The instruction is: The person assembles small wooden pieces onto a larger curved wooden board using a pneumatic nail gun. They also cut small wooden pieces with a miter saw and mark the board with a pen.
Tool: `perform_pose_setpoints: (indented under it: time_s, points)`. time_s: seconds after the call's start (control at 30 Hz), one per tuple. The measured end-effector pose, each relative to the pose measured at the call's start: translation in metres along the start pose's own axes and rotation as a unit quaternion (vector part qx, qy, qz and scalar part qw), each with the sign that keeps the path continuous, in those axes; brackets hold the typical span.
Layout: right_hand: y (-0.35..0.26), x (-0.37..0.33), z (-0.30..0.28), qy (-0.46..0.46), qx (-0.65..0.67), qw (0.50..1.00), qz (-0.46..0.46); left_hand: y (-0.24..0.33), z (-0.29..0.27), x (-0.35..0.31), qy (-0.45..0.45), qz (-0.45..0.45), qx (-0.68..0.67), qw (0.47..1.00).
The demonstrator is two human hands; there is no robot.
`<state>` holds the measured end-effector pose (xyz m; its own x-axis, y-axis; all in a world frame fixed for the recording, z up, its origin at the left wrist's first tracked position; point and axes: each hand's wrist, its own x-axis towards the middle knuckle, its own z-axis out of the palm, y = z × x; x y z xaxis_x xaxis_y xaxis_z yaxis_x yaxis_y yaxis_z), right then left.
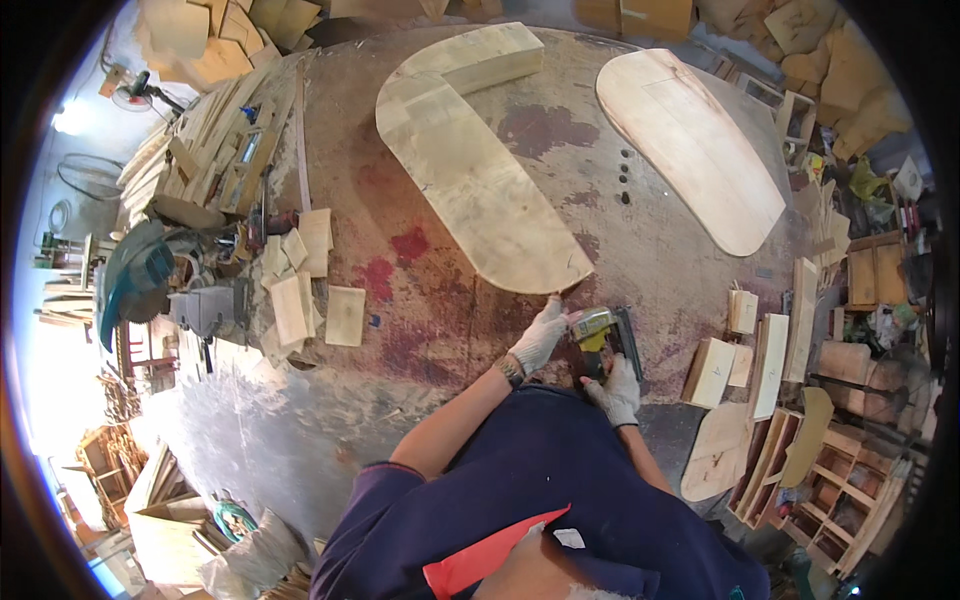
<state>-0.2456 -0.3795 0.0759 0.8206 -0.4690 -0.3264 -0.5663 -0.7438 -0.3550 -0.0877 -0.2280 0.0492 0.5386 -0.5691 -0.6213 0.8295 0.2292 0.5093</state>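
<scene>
My left hand (540,337), in a white work glove, reaches to the near edge of a large hook-shaped wooden piece (478,200). Its fingers are closed at that edge, though the fingertips are small in view. The piece lies on the worktable, with a thick raised block at its far end. In my gloved right hand (615,392) is a nail gun (596,328), black with a yellow-green part, gripped by its handle. The gun is close beside my left hand, just short of the piece's near end.
A rounded wooden panel (690,150) lies at the far right of the stained worktable (400,350). Small wood pieces (345,316) and a circular-blade saw (145,275) are on the left. Wood blocks (708,372) and a board (768,365) lie to the right.
</scene>
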Motion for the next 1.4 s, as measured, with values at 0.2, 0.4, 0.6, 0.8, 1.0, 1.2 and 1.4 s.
perform_pose_setpoints:
  time_s: [0.2, 0.4, 0.6, 0.8, 1.0, 1.2, 1.4]
  points:
    - [0.016, 0.013, 0.015, -0.022, 0.001, 1.0, 0.008, -0.015, 0.002, -0.012, 0.013, 0.151, 0.42, 0.895]
    - [0.05, 0.026, 0.003, 0.051, -0.027, 0.998, -0.03, 0.042, -0.106, -0.089, 0.32, 0.228, 0.543, 0.742]
    - [0.032, 0.042, -0.016, 0.176, 0.015, 0.983, -0.045, 0.092, -0.264, -0.16, 0.606, 0.049, 0.576, 0.546]
    - [-0.1, 0.032, 0.01, -0.012, 0.152, 0.97, -0.19, 0.098, -0.294, -0.177, 0.591, 0.102, 0.595, 0.536]
    - [-0.235, 0.036, 0.122, -0.156, 0.346, 0.897, -0.228, 0.078, -0.212, -0.176, 0.373, 0.201, 0.528, 0.736]
    - [-0.268, 0.037, 0.143, -0.388, 0.731, 0.561, 0.028, 0.109, -0.259, -0.188, 0.334, 0.243, 0.557, 0.72]
    - [-0.265, 0.02, 0.128, -0.41, 0.759, 0.501, 0.069, 0.187, -0.383, -0.221, 0.629, 0.099, 0.573, 0.516]
